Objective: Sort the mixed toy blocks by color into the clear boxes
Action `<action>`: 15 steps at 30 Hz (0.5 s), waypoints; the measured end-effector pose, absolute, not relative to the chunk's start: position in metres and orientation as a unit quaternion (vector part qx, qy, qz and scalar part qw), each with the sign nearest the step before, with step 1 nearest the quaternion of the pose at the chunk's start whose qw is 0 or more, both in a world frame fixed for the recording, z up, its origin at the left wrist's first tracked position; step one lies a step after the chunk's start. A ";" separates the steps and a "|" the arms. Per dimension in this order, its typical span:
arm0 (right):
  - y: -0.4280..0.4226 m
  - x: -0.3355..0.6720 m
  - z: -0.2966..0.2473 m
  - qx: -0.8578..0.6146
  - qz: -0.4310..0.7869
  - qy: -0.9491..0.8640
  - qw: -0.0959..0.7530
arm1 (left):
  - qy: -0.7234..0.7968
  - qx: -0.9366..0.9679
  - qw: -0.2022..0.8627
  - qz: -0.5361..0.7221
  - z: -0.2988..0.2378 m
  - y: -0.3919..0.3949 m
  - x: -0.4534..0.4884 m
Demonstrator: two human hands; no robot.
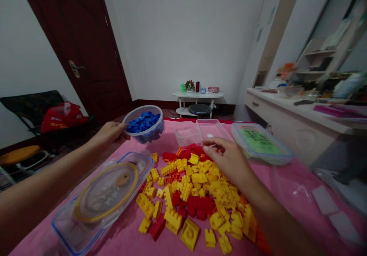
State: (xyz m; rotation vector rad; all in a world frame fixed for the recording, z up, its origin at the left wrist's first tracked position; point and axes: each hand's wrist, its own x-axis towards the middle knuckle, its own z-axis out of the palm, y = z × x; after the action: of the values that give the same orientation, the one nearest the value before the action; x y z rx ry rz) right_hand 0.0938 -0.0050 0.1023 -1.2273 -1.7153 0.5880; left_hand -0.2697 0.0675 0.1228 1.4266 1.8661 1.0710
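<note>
Bricks (pixel 198 178), head view. The left hand (pixel 115 130) pinches the rim of the bowl (pixel 161 123), which holds blue bricks (pixel 144 122). The right hand (pixel 225 154) has loosely curled fingers above the far side of the heap; whether it grips anything cannot be told. Yellow bricks (pixel 199 178) and red bricks (pixel 200 203) lie loose between and nearer than the hands. Boxes (pixel 186 135) stand just beyond the right hand. Blue appears gathered; yellow and red seem left.

Loose bricks (pixel 198 178) are yellow and red; blue bricks (pixel 145 122) show in a clear bowl (pixel 132 115). Cloth (pixel 123 233): pink; door (pixel 80 38): dark red.
</note>
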 end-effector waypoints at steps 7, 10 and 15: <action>-0.010 0.083 0.101 -0.441 0.554 -0.503 0.495 | 0.572 0.608 0.414 0.363 0.127 0.015 -0.157; -0.010 0.093 0.102 -0.453 0.569 -0.476 0.494 | 0.515 0.611 0.461 0.385 0.105 0.008 -0.122; -0.008 0.112 0.111 -0.501 0.543 -0.459 0.493 | 0.487 0.600 0.500 0.391 0.086 0.008 -0.099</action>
State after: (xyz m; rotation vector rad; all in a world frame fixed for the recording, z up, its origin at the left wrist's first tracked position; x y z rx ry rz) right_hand 0.1119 -0.0081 0.1108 -1.2156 -1.1129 1.3169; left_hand -0.0986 0.0075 0.0860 1.4513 1.1769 0.9452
